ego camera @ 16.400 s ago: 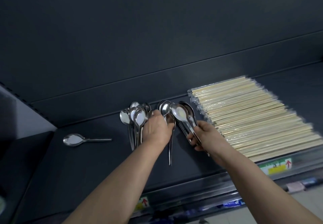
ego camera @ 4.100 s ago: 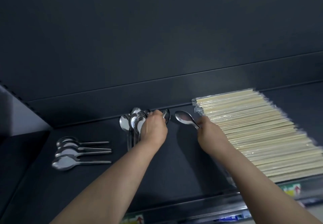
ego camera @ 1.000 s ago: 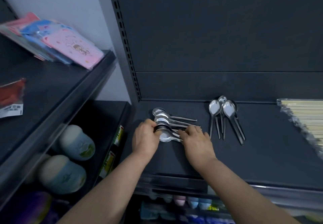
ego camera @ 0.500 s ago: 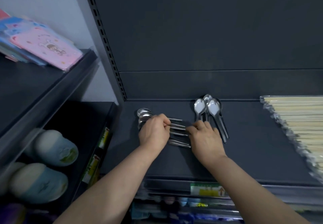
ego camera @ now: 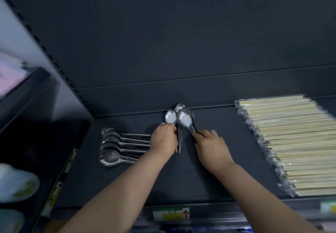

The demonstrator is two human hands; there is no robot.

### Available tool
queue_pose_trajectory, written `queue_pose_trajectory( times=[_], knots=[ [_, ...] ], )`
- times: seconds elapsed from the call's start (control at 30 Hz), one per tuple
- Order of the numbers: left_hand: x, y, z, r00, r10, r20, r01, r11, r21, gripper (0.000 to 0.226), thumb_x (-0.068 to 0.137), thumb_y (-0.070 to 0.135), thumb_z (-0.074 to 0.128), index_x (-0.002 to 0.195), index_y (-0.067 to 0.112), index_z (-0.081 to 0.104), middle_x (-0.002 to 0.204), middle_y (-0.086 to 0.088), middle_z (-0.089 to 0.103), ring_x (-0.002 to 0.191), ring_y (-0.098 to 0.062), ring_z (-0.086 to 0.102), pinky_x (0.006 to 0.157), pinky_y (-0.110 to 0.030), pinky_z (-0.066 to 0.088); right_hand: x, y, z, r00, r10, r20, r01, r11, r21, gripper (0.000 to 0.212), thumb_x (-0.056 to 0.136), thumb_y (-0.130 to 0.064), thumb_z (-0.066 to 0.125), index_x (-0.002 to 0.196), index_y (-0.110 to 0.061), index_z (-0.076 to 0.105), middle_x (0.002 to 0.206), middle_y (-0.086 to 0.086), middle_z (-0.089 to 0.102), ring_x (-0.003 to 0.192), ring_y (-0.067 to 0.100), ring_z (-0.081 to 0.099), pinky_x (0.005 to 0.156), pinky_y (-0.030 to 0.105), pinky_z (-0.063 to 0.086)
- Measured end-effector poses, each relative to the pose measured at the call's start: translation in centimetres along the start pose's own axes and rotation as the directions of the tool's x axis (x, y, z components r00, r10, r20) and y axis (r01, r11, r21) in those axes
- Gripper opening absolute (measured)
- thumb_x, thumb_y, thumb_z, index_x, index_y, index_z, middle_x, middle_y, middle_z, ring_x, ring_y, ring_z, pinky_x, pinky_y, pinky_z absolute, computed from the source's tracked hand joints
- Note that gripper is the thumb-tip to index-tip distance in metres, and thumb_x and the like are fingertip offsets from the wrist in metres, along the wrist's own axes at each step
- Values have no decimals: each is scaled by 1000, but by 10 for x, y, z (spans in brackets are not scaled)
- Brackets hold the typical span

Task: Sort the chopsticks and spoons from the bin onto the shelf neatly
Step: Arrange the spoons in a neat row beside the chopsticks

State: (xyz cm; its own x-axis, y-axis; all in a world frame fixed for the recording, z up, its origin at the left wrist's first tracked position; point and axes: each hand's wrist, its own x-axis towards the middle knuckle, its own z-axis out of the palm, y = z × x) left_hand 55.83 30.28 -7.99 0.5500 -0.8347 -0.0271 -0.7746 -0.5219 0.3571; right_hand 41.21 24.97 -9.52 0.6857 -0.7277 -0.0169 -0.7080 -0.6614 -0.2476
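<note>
A dark grey metal shelf [ego camera: 218,169] with a matching back panel fills the view, the slotted upright [ego camera: 45,49] running down at the far left.

Between the two hands, bowls pointing to the back panel, lies the bunch of shiny steel spoons [ego camera: 184,119]. The left hand [ego camera: 164,141] has its fingers curled at the neck of the leftmost spoon. The right hand [ego camera: 211,147] pinches the handle of the rightmost one between thumb and forefinger. The hands are close but not touching. How many spoons are stacked in the bunch is hard to make out – the bowls overlap and the hands cover most of the handles.

Just left of the left hand lies a row of steel spoons set sideways [ego camera: 116,145], bowls away from the hand; its wrist hides the handle ends. Well to the right of the right hand lies a broad layer of pale wooden chopsticks in clear wrappers [ego camera: 291,141], blurred and cut off by the frame edge. Below the forearms, on the shelf lip, is a price label with a red arrow [ego camera: 171,213]. Far left are pale rounded blurs [ego camera: 16,183] on a lower shelf – too smeared to identify.

Half a second ago both hands were on the sideways row. They have since shifted right to the bunch, and the row is left lying alone.
</note>
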Motion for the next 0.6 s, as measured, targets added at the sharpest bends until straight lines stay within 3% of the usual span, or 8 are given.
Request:
queue_pose_trajectory(
  times=[0.13,0.33,0.4,0.5,0.6],
  knots=[
    [-1,21,11,1000,-14,7,15,996,-90,25,90,18,62,114,20,68,117,-4,57,103,-23,61,88,-28,45,-4,30,-5,1000,8,-22,-7,1000,21,47,95,-14,43,140,-27,46,131,-3,49,117,22,41,93,33,44],
    [-3,43,20,999,-42,30,46,985,-169,18,88,24,66,105,23,72,112,-2,59,102,-21,61,89,-26,46,-3,52,-18,997,56,-48,-54,997,50,26,96,-25,46,114,-26,64,112,-2,58,108,21,51,79,31,48],
    [-2,46,21,998,-69,15,70,982,-176,14,88,25,64,98,24,73,108,-1,64,100,-19,62,87,-26,48,1,56,-21,992,115,-52,-108,987,117,20,93,-21,51,110,-23,62,107,-1,61,102,22,56,75,31,47],
    [-2,48,22,994,-109,-12,106,981,-161,11,88,25,63,95,22,71,104,-1,65,98,-21,62,82,-27,48,12,60,-25,978,208,17,-204,936,287,29,88,-18,55,117,-20,52,107,1,63,99,26,59,77,34,49],
    [-3,48,25,985,-160,-61,148,976,-160,10,88,25,63,93,17,65,100,-3,66,92,-22,62,76,-29,49,20,59,-30,966,236,106,-258,911,320,38,89,-33,59,120,-15,48,110,4,61,104,29,58,79,35,46]
  ],
)
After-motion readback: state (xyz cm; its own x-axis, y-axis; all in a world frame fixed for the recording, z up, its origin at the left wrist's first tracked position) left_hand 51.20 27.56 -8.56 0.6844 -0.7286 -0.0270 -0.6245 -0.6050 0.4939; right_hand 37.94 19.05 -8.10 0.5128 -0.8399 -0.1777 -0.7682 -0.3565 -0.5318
